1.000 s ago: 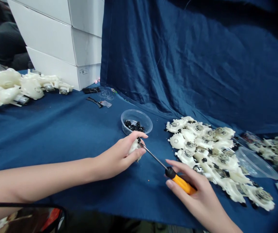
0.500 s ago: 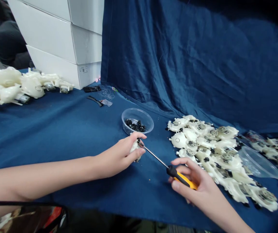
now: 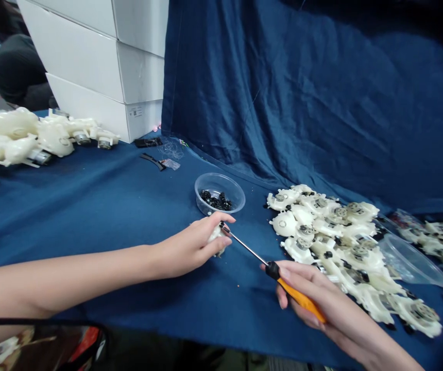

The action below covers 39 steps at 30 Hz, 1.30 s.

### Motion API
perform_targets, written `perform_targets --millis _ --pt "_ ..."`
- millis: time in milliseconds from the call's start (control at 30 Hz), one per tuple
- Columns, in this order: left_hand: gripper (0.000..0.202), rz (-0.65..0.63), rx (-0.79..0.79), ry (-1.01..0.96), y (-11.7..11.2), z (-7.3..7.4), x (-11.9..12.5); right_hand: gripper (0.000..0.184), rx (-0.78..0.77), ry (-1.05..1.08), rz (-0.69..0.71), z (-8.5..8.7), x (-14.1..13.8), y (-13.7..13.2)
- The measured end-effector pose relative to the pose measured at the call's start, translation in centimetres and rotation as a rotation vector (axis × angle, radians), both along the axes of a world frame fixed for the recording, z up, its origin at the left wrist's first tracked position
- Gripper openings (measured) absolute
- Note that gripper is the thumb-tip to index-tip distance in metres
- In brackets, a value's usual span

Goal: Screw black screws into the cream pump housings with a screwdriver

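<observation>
Head view: left hand (image 3: 188, 248) grasping small white part (image 3: 215, 234), black bit (image 3: 222, 225) at its top, just in front of clear bowl (image 3: 239, 202) of black pieces (image 3: 217, 200). Right hand (image 3: 318, 296) wrapped round orange-black screwdriver (image 3: 274, 270), slanted, tip at black bit. Pile of white housings (image 3: 324, 232) to right, beyond right hand, on blue cloth (image 3: 136, 206).

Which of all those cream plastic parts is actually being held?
The cream part between the left hand's thumb and fingers, with the tip of the screwdriver at it. The others lie in a left-hand pile and right-hand piles.
</observation>
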<state>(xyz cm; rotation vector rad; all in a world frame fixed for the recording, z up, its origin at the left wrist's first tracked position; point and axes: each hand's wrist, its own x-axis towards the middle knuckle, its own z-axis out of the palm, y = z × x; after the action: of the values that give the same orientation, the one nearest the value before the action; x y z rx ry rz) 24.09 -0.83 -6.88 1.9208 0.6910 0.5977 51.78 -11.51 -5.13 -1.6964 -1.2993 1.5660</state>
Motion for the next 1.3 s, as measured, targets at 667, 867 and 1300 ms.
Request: perform_targets --millis 667,867,1300 --pt "0.044 0.065 -0.063 -0.077 0.1 0.8 -0.1 0.052 0.194 -0.045 -0.007 -1.4 -0.5 0.0" --pt "0.042 0.072 -0.071 -0.010 -0.3 1.0 -0.1 0.032 1.156 -0.879 -0.004 -3.0 -0.2 -0.4" --pt "0.046 0.082 -0.154 0.032 0.4 0.5 0.0 0.032 1.154 -0.954 0.018 -3.0 -0.5 -0.4"
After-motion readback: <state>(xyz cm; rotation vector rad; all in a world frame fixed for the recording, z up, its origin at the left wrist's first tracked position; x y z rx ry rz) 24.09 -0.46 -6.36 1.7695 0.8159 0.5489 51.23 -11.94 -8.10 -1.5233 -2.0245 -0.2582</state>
